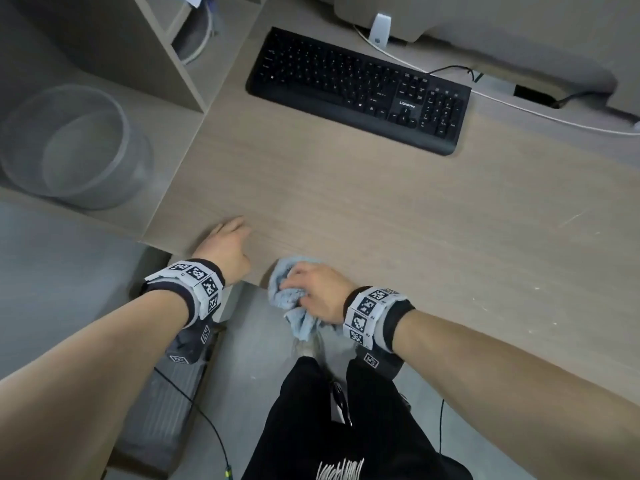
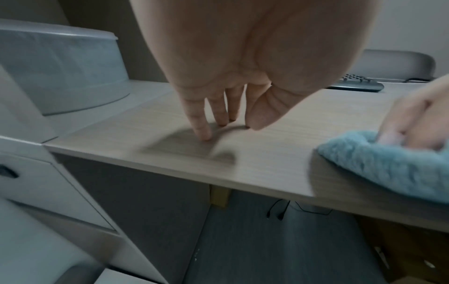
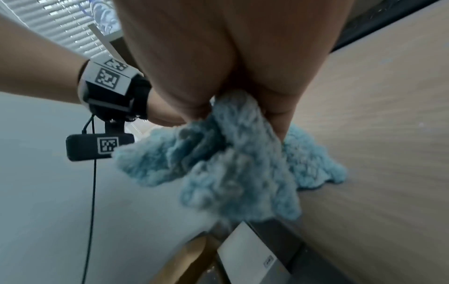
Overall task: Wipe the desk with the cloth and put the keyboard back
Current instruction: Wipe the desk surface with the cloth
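At the near edge of the desk, seen from the head camera, the right hand grips a bunched light-blue cloth, part of it lying on the wood and part hanging over the edge. Just to the left of the cloth, the left hand rests on the desk with its fingers extended. Well beyond the cloth, toward the back of the desk, lies the black keyboard, set at a slant, with a white cable running behind it. Far left of the cloth, on a lower surface, stands a clear round container.

From the left wrist camera, the left hand's fingertips touch the desk, fingers straight and slightly apart, holding nothing. The cloth shows at the right, draped over the desk edge, with the right hand blurred on top of it. Only a sliver of the keyboard is visible far behind the cloth. This view alone shows dark cables on the floor under the desk.

From the right wrist camera, the right hand has its fingers curled around the cloth, which bulges out below the palm and spills past the desk edge. Left of the cloth, the left wrist's marker band and its small black camera are plain, which the other views do not show as closely.
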{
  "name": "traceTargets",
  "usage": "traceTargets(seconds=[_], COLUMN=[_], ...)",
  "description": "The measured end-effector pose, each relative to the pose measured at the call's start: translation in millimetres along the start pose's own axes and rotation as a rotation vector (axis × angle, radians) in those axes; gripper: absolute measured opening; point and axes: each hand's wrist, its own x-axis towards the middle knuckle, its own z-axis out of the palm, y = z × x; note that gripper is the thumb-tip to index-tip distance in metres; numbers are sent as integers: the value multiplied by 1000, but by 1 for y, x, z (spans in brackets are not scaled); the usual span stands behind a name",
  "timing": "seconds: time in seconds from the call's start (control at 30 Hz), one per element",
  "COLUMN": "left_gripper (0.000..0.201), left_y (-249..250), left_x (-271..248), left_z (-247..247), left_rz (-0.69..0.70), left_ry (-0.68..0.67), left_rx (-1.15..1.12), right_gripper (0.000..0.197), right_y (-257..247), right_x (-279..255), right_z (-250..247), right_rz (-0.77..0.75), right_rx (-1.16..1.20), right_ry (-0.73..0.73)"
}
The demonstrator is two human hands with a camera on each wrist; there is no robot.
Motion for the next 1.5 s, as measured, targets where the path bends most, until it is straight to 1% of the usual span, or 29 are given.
traceTargets(seconds=[0.07, 0.1, 0.17, 0.23, 0.27, 0.33, 0.37, 0.43, 0.5, 0.53, 0.6, 0.63, 0.7, 0.77, 0.8, 0.83, 0.93, 0.97, 1.0, 1.03, 1.07, 1.13, 1.2, 1.23, 1.3, 1.37, 1.43, 1.47, 1.5], left_gripper=[68, 66, 65, 65, 67, 69, 69, 71, 73, 74, 74, 73, 73, 73, 73, 72, 71, 71, 71, 70, 70, 69, 69, 69, 68, 69, 70, 70, 70], left_y=[-4, -6, -10, -15, -17, -17, -16, -12, -11, -11, -13, -13, -12, -9, -7, -6, -4, -3, -2, 0, 2, 7, 13, 16, 22, 25, 25, 25, 24], left_x=[-3, -6, -11, -16, -17, -20, -21, -23, -22, -22, -20, -20, -21, -21, -22, -22, -22, -21, -21, -21, -21, -21, -20, -20, -22, -23, -23, -23, -22], left_z=[0, -1, -1, 1, 2, 4, 5, 6, 4, 3, 2, 2, 3, 4, 5, 5, 5, 4, 2, 1, 0, 1, 4, 7, 11, 12, 10, 8, 6], left_rz=[-22, -36, -59, -64, -61, -53, -51, -56, -65, -69, -75, -75, -72, -78, -86, -95, -112, -115, -117, -119, -120, -108, -93, -91, -100, -106, -106, -105, -103], left_ry=[48, 79, 108, 89, 65, 24, 19, 16, -1, -10, -21, -23, -19, -14, -11, -8, -3, -7, -13, -17, -17, -11, -3, 3, 14, 11, -11, -23, -28], left_rx=[-34, -41, -39, -36, -28, -10, -3, 9, 8, 3, -3, -3, -3, -7, -8, -9, -6, -6, -8, -13, -18, -24, -30, -30, -22, -10, 1, 8, 12], right_gripper=[39, 39, 38, 40, 42, 42, 42, 42, 42, 42, 42, 42, 46, 50, 49, 47, 37, 34, 32, 32, 34, 39, 46, 48, 46, 40, 39, 40, 40], right_y=[2, 8, 33, 58, 62, 53, 42, 13, -9, -15, -10, -1, 24, 41, 38, 32, -1, -9, -12, -11, -5, 17, 38, 44, 36, 15, 0, -2, -1], right_x=[1, 2, 4, 6, 6, 5, 4, 0, -4, -4, 0, 3, 4, 3, 0, -2, -14, -18, -19, -19, -16, -11, -10, -10, -13, -20, -26, -28, -29], right_z=[-11, -23, -51, -66, -66, -50, -36, -5, 14, 14, -1, -14, -38, -43, -39, -28, 10, 17, 20, 15, 6, -19, -37, -37, -24, -4, 11, 12, 8], right_rz=[21, 80, 272, 414, 446, 422, 368, 177, 27, -3, 31, 103, 310, 440, 433, 379, 102, 37, 3, 11, 57, 209, 351, 361, 250, 91, 7, -5, 0], right_rx=[37, 56, 132, 81, -3, -77, -93, -103, -32, 13, 35, 8, -57, -106, -128, -148, -105, -60, -15, 37, 90, 162, 36, -68, -176, -136, -57, -25, 17], right_ry=[141, 235, 391, 434, 382, 264, 207, 85, -13, -6, 118, 179, 263, 277, 249, 197, -3, -56, -72, -28, 59, 219, 232, 202, 115, -14, -151, -163, -125])
